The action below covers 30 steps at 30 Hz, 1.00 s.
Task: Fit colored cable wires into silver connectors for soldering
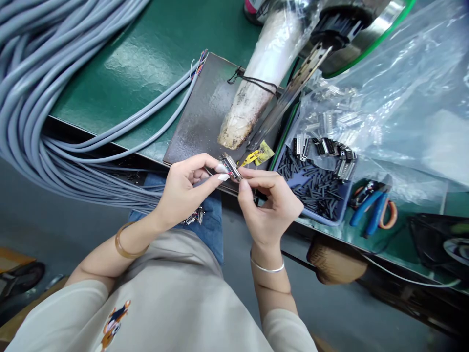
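Well, left hand (185, 188): pinching wires (230, 173) at the plug (232, 166).
Right hand (270, 208): gripping plug's end.
Plug: keep steady, both hands clear of iron (287, 99).

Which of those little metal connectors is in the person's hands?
The connector held between the left hand and the right hand, beside the yellow clip; many other connectors lie in the blue tray instead.
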Each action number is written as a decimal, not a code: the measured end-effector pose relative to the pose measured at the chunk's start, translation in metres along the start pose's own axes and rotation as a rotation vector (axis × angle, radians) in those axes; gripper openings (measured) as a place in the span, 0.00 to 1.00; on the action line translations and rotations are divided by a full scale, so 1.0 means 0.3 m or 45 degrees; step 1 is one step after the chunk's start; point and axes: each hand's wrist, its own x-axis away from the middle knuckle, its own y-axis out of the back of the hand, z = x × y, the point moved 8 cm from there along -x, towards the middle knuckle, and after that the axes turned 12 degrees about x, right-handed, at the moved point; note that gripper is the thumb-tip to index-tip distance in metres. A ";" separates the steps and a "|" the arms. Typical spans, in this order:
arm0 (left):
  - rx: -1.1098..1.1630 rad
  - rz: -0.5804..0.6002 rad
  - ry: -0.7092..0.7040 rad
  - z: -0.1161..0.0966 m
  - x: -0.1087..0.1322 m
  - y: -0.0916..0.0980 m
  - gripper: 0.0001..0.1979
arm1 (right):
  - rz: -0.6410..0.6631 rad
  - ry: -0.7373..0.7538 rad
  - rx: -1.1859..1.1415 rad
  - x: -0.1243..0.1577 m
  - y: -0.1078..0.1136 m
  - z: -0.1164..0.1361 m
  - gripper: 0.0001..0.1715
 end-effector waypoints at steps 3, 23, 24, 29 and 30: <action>0.164 0.034 0.143 0.026 0.005 -0.009 0.12 | -0.043 0.082 0.023 0.006 0.019 0.019 0.08; -0.192 -0.007 -0.301 -0.041 0.018 -0.006 0.01 | -0.161 0.101 0.099 0.056 0.003 0.042 0.12; -0.240 -0.011 -0.359 -0.050 0.019 -0.009 0.01 | -0.170 0.104 0.104 0.052 0.003 0.043 0.12; -0.318 -0.026 -0.485 -0.075 0.016 -0.019 0.03 | -0.192 0.132 0.150 0.025 0.009 0.046 0.12; -0.307 -0.024 -0.470 -0.074 0.013 -0.021 0.03 | -0.191 0.126 0.149 0.022 0.009 0.044 0.11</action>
